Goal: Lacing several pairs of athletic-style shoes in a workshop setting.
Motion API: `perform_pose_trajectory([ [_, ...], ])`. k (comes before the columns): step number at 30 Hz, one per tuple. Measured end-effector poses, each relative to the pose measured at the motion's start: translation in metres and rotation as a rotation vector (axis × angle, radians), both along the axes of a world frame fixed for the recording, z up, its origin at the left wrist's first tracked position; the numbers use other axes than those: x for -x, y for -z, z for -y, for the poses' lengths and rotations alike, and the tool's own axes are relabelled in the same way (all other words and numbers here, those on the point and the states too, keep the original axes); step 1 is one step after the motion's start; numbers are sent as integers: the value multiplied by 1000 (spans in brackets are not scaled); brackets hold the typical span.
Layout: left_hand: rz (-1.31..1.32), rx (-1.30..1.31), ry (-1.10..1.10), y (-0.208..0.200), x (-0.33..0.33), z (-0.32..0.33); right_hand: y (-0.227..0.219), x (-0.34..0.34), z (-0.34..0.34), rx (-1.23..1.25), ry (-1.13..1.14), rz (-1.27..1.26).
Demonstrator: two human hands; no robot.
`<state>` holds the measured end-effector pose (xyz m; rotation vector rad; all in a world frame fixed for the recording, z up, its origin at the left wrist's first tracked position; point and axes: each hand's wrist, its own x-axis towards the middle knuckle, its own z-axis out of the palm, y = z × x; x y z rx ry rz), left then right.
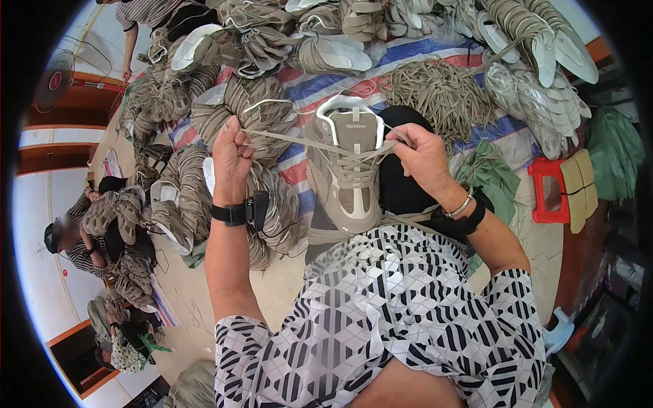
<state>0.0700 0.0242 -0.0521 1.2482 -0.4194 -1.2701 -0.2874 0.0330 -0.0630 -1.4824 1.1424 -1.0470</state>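
A taupe sneaker upper (pixel 349 197) with a white lining stands in front of my body, toe toward me. Its flat beige shoelace (pixel 286 137) is threaded through several eyelets and crosses over the tongue (pixel 355 129). To the left, my left hand (pixel 233 148) is closed on one end of the lace, which runs taut to the shoe. My right hand (pixel 418 153) pinches the lace at the shoe's right side, near the upper eyelets. A rounded black form (pixel 403 163) sits just behind the shoe on the right, and I cannot make out what it is.
Bundles of similar uppers (pixel 231 109) lie to the left and at the back. Loose laces (pixel 435 95) are heaped on a striped sheet (pixel 401 51). A red stool (pixel 546 190) stands at right by a green bag (pixel 615 143). Other people (pixel 88 231) sit at far left.
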Motion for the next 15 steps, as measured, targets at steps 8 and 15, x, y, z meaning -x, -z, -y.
perform_pose_trajectory([
  [8,16,30,-102,-15,-47,-2,4,6,-3,-529,-367,77],
  [15,171,137,-391,-32,-132,-25,-6,1,-1,-258,-30,135],
])
